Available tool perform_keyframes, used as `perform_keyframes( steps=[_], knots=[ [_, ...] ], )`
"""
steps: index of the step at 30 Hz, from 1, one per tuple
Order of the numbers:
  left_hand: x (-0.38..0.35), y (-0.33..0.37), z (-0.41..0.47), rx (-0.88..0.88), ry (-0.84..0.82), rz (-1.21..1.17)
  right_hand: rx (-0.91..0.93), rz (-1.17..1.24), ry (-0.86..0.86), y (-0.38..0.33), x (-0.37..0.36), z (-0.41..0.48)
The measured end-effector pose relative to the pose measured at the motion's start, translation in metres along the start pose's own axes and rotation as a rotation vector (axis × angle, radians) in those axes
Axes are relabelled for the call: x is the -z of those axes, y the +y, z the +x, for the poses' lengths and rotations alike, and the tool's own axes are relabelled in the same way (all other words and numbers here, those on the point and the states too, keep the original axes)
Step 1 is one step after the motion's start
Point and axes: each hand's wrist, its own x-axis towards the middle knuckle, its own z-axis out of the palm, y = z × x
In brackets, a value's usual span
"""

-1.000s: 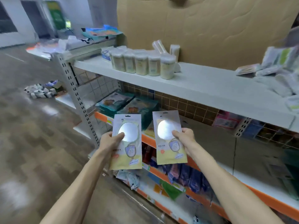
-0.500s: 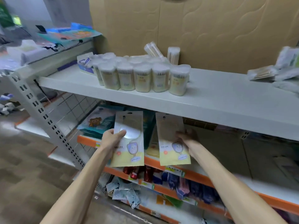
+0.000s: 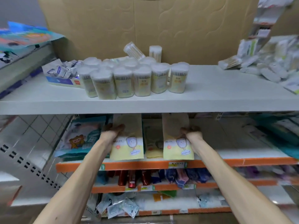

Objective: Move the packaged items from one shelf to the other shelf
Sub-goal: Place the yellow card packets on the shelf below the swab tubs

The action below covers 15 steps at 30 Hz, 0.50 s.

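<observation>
Packet on the left (image 3: 127, 146) is gripped at its edge by the left hand (image 3: 113, 129); the packet on the right (image 3: 178, 147) is gripped likewise by the right hand (image 3: 191, 131). Both are over the orange-edged shelf (image 3: 226, 160), their tops hidden under the white shelf (image 3: 210, 94), with a third packet (image 3: 153, 143) lying between them.

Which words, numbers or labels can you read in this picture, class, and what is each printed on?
No text here is legible.
On the left packet: print beside the drawing, too blurred to read.
On the right packet: the same, too blurred.
On the swab tubs: labels too blurred.
On the shelf-edge tag: too small and blurred.
</observation>
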Motion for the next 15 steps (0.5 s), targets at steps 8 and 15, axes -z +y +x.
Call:
perform_keyframes(
  steps=[8,15],
  knots=[
    [0.015,-0.013,0.018,-0.003,-0.007,0.061,-0.037,-0.200,-0.035,0.030,-0.035,0.018],
    [0.032,-0.028,0.046,-0.061,0.083,0.079,0.103,-0.373,-0.062,0.044,-0.099,0.041]
  ],
)
